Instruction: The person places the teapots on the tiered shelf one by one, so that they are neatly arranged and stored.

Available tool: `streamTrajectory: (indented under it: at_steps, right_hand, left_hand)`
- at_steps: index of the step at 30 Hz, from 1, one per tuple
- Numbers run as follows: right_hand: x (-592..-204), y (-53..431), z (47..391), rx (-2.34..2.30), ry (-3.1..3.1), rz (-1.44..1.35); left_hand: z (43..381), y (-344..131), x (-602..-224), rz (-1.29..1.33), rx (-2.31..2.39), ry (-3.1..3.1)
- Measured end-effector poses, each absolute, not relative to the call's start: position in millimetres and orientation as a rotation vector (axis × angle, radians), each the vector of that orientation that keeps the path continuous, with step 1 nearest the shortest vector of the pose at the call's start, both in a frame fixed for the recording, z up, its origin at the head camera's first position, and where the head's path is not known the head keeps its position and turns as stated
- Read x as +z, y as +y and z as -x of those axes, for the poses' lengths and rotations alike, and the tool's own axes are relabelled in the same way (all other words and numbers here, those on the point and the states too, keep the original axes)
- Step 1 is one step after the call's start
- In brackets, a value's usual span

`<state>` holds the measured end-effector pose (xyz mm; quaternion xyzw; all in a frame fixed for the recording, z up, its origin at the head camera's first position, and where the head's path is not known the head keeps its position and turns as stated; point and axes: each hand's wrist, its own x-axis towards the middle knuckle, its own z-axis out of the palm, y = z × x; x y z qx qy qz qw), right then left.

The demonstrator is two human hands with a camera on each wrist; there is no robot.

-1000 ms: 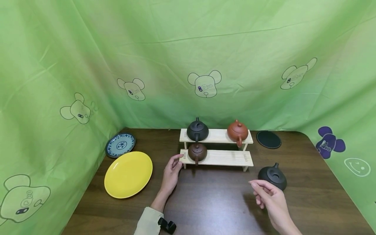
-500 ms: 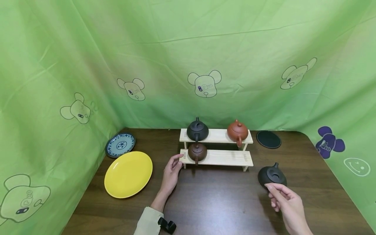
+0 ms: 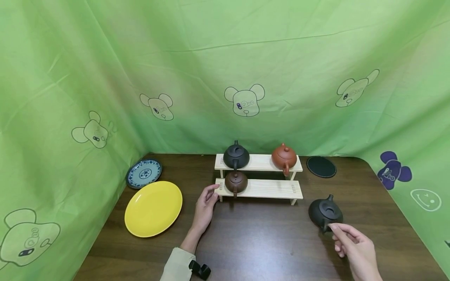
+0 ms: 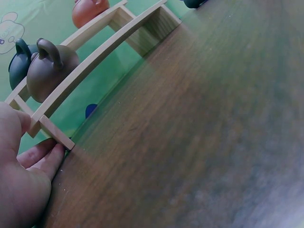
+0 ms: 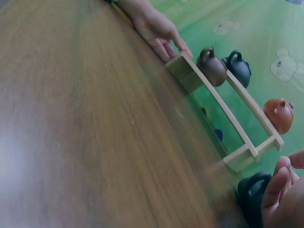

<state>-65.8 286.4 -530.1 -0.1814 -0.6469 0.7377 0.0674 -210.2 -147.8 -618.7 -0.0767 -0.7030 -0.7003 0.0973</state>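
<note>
In the head view my left hand [image 3: 205,207] grips the left end of the lower wooden shelf [image 3: 267,189]; the left wrist view shows its thumb at the board's end and fingers by the leg. A dark brown teapot [image 3: 236,182] sits on that board. On the upper shelf [image 3: 261,162] stand a black teapot [image 3: 236,155] and a reddish-brown teapot [image 3: 284,156]. My right hand [image 3: 354,248] is beside the handle of another black teapot [image 3: 325,212] on the table, fingers loosely bent. In the right wrist view the handle's loop shows free of those fingers.
A yellow plate [image 3: 153,209] and a blue patterned plate [image 3: 144,173] lie at the left of the dark wooden table [image 3: 253,242]. A round black coaster [image 3: 321,167] lies right of the shelves. Green cloth [image 3: 197,78] hangs behind and along both sides.
My right hand has moved rightward and toward me, past the front of the black teapot, so its handle now shows. My left hand, the shelves and the teapots have stayed in place.
</note>
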Motion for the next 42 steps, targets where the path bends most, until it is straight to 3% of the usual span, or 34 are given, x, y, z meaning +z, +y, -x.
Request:
streamTrajectory:
  at_steps: [16,24,42]
  right_hand:
    - [-539.9,298.5,64.6,2.184,-2.16,0.653]
    - [-538.3,297.5,73.4,2.321,-2.283,0.753]
    - [-535.8,295.1,82.8,2.427,-2.457,0.555]
  left_hand:
    - [206.3,-146.7,-612.7,0.276,-2.052,-2.059]
    - [210.1,-147.9,-618.2,0.149,-2.126,-2.107]
    - [206.5,-146.8,-613.4,0.259,-2.04,-2.078]
